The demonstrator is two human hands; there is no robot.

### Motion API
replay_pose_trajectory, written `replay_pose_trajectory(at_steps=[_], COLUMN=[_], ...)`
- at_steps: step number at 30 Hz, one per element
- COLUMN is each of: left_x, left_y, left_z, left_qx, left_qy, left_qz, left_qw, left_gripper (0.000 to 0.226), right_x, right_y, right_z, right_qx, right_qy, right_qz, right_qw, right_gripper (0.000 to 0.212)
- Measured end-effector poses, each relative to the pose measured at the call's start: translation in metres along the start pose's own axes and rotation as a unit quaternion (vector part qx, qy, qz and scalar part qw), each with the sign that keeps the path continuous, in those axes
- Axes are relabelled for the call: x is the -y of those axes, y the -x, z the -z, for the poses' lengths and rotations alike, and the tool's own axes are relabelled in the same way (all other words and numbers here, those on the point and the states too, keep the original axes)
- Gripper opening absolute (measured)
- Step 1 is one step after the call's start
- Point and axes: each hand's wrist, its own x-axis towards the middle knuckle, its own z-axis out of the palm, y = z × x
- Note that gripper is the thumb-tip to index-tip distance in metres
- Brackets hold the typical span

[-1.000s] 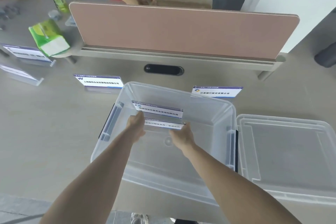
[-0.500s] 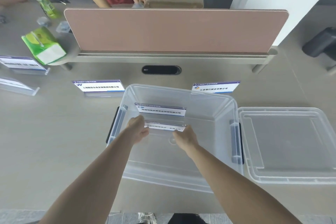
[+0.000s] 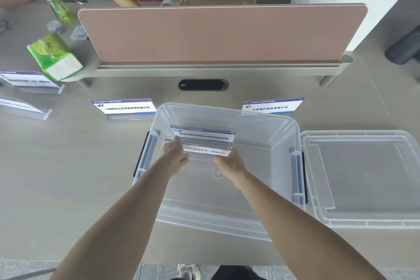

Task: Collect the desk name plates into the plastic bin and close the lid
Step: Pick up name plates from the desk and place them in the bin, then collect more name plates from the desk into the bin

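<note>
Head view: the left grip [image 3: 175, 157] and right grip [image 3: 229, 163] each pinch one end of a clear acrylic name plate [image 3: 205, 151]. It holds a white card with dark print and sits level inside the plastic bin [image 3: 227, 112], near the front edge of the surface [image 3: 68, 177]. Just behind it a second plate [image 3: 202, 135], blue-striped, stands in the bin. The lid [image 3: 363, 177] lies beside the bin, toward the right edge.
</note>
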Motion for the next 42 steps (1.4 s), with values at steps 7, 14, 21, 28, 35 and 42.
replay_pose_trajectory(at_steps=[7, 14, 21, 28, 35, 42], left_x=[-0.003, -0.015, -0.040, -0.068, -0.091, -0.110], left_y=[0.004, 0.022, 0.058, 0.093, 0.133, 0.168], left_z=[-0.001, 0.006, 0.027, 0.051, 0.043, 0.017], left_qx=[-0.013, 0.031, 0.141, 0.217, 0.220, 0.221], left_qy=[0.005, -0.031, -0.201, -0.235, -0.234, -0.230], left_qz=[0.000, 0.036, -0.012, -0.100, -0.197, -0.392], left_qw=[1.000, 0.998, 0.969, 0.942, 0.926, 0.863], left_gripper=[0.052, 0.056, 0.048, 0.035, 0.031, 0.026], right_x=[-0.003, 0.009, 0.034, 0.059, 0.057, 0.066], right_y=[-0.012, 0.003, 0.034, 0.096, 0.153, 0.182], right_z=[0.001, 0.020, 0.043, 0.055, 0.069, 0.098], right_qx=[0.026, 0.005, -0.026, 0.001, -0.113, -0.173], right_qy=[-0.008, 0.051, 0.085, -0.046, 0.286, 0.268], right_qz=[0.024, 0.042, 0.081, 0.116, 0.240, 0.271], right_qw=[0.999, 0.998, 0.993, 0.992, 0.921, 0.908], right_gripper=[0.051, 0.018, 0.026, 0.023, 0.024, 0.023])
